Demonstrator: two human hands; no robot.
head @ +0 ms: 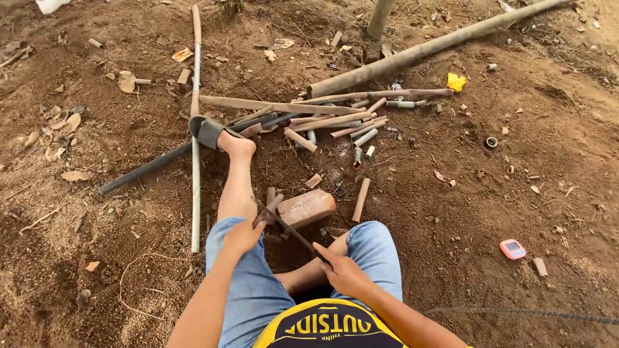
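I sit on bare dirt with my left leg stretched out, the foot in a grey sandal (209, 133). My right hand (345, 272) grips one end of a thin dark saw blade (290, 231), which slants up to the left across a short brown pipe piece (273, 205). My left hand (243, 236) rests by my left knee and holds that pipe piece's near end. The piece lies against a reddish brick (308, 207) between my legs.
A heap of cut brown and grey pipe pieces (322, 119) lies beyond my foot. A long thick pole (419, 49) runs to the upper right; a thin long pipe (195, 180) and a dark pipe (147, 168) lie left. A pink gadget (512, 249) sits right.
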